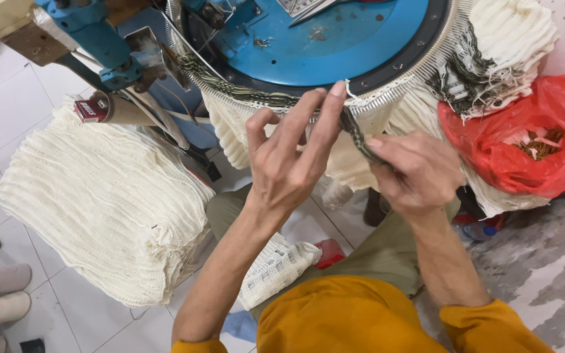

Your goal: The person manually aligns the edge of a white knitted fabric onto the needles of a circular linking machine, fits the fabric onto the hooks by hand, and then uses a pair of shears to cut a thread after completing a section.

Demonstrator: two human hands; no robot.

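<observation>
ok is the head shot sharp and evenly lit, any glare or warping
Head view: soft, even light, no hard shadows; mild sheen on the blue disc and red bag; left hand and right hand sharp; edges bow, wide-lens stretch.

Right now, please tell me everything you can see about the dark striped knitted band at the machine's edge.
The knitted band is narrow, dark green with pale stripes, and looks like ribbed yarn. It follows the rim of the round blue machine, hooked on its row of fine needles. Its free end hangs down to the right hand, which pinches it. The left hand touches it with raised fingers at the rim.
</observation>
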